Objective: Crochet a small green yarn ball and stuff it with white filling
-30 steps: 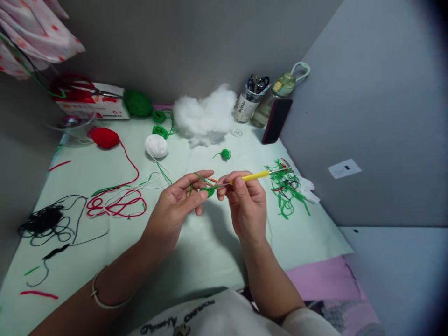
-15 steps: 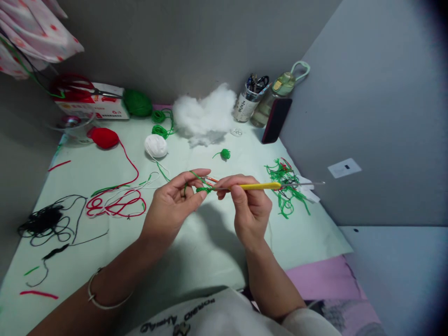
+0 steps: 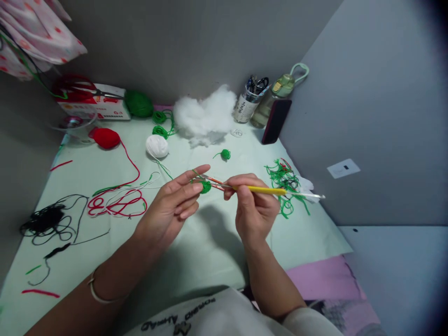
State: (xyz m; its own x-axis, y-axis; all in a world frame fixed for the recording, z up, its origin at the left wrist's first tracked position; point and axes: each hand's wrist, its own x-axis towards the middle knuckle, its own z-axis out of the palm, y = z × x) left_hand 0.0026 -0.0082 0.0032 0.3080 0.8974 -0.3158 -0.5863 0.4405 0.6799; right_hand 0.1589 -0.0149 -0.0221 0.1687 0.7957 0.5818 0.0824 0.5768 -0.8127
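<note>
Between the thumb and fingers of my left hand point(image 3: 177, 198) is a small green crochet piece point(image 3: 206, 186), and green yarn runs up to the raised index finger. My right hand point(image 3: 255, 203) grips a crochet hook point(image 3: 264, 190) by its yellow handle. One metal end of the hook reaches to the green piece; the other points right. Whether the tip is inside a stitch is too small to tell. Behind the fingers, small scissors with orange-red handles point(image 3: 214, 180) lie partly hidden. A little green ball point(image 3: 226, 154) rests beyond the hands.
White stuffing point(image 3: 205, 114) is heaped at the back, beside a pen cup point(image 3: 246, 105), a bottle point(image 3: 266, 109) and a leaning phone point(image 3: 277, 121). Red yarn point(image 3: 107, 138), white yarn point(image 3: 157, 146) and black yarn point(image 3: 45, 219) lie left. Green scraps point(image 3: 280, 179) lie right.
My left hand has turned, so more of the green crochet piece shows and its lower fingers have loosened. My right hand and the hook have shifted slightly right, away from the left hand.
</note>
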